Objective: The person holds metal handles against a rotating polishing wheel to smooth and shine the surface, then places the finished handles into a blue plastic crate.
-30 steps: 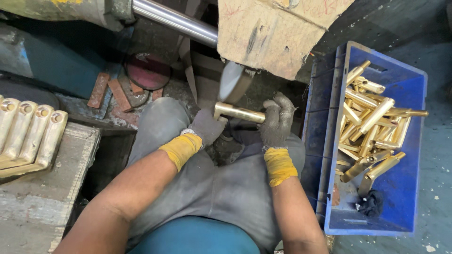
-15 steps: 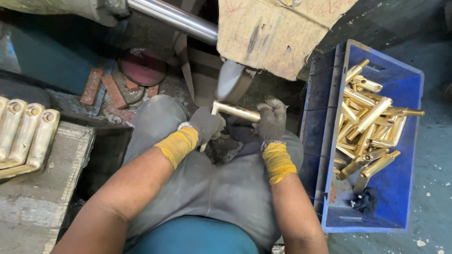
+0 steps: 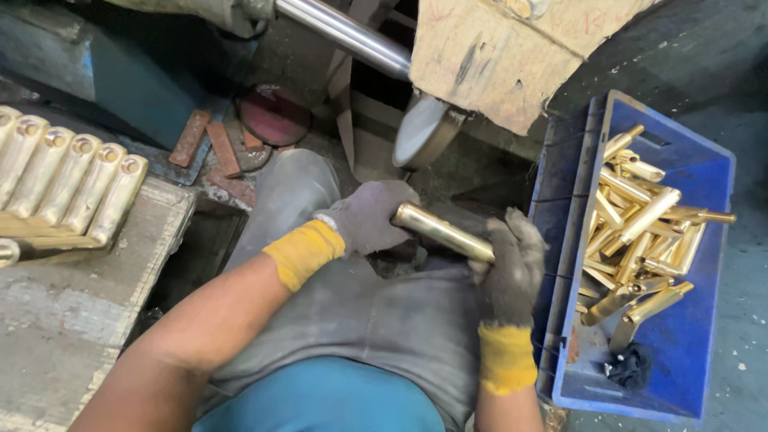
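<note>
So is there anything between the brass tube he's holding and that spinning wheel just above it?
Nothing visible. The brass tube is held at both ends, left hand and right hand, just below the wheel. Only open, dark space shows between tube and wheel; the cardboard guard sits above the wheel, not in the path.

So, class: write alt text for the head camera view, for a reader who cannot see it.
Two gloved hands, left hand and right hand, hold a brass tube across the lap, below a polishing wheel. A blue crate of brass parts sits at right; brass pieces lie in a row at left.
</note>
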